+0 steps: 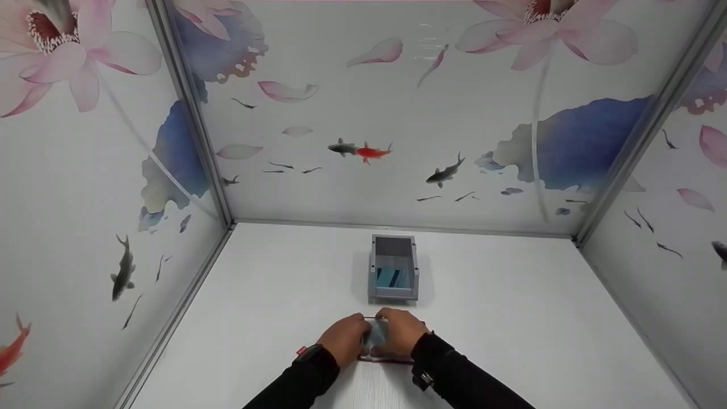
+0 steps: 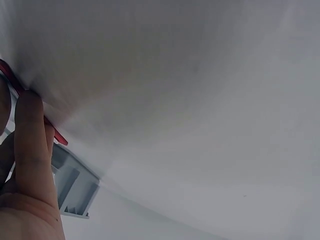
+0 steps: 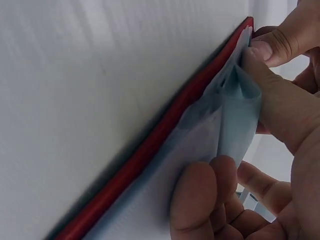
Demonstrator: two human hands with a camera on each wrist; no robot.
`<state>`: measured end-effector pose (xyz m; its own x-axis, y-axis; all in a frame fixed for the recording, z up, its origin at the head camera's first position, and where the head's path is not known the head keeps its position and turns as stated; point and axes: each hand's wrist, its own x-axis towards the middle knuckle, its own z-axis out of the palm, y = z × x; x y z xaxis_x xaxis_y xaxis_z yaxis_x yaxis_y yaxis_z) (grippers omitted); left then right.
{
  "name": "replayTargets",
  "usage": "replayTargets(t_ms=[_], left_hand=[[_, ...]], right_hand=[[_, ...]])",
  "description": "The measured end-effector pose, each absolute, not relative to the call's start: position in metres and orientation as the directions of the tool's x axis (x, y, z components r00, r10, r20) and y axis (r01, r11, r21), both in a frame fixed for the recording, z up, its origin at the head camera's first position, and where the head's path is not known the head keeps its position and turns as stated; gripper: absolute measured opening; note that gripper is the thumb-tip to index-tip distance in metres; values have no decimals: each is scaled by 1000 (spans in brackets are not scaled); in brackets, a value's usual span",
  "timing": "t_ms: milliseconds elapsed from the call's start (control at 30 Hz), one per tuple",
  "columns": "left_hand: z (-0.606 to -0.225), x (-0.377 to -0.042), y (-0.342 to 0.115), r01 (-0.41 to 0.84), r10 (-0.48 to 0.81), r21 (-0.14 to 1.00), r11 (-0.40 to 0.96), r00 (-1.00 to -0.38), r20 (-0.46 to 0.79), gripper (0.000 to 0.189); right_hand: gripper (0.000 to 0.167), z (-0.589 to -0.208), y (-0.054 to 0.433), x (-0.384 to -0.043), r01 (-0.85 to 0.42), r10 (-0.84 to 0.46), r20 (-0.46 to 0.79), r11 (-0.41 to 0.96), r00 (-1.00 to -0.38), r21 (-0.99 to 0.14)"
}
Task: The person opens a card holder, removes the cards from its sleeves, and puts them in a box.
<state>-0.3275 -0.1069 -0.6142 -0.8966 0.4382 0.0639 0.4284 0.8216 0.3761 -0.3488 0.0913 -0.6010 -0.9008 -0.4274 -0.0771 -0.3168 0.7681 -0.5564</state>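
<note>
Here's the check across all three views, and no word, number or brand can be read! A small bright-red rectangular tag (image 1: 302, 350) sits by the black fabric left sleeve (image 1: 316, 368), any print too tiny to tell, and the red-edged translucent pouch (image 3: 192, 137) shows no legible lettering.

At bottom centre of the frame, the person is wearing a black left sleeve (image 1: 292, 379) and black right sleeve (image 1: 474, 376); a red tag (image 1: 301, 350) is showing on one, possibly a buckle (image 1: 426, 378) glinting on the other.
</note>
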Motion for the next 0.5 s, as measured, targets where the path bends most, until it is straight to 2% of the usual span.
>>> replayTargets(t_ms=[167, 300, 400, 500], left_hand=[[-614, -327, -105, 387, 415, 417, 822, -909, 27, 43], [-613, -327, -105, 395, 423, 397, 828, -906, 19, 33], [-613, -327, -105, 429, 447, 348, 834, -894, 32, 23], [-614, -327, -104, 459, 467, 306, 834, -883, 51, 20]], right_hand=[[70, -597, 98, -350, -302, -429, -100, 764, -898, -570], [67, -592, 104, -349, -282, -426, -119, 758, -897, -588], [58, -587, 109, -348, -210, -394, -161, 742, -905, -637], [51, -585, 114, -348, -149, -360, -175, 713, -916, -685]])
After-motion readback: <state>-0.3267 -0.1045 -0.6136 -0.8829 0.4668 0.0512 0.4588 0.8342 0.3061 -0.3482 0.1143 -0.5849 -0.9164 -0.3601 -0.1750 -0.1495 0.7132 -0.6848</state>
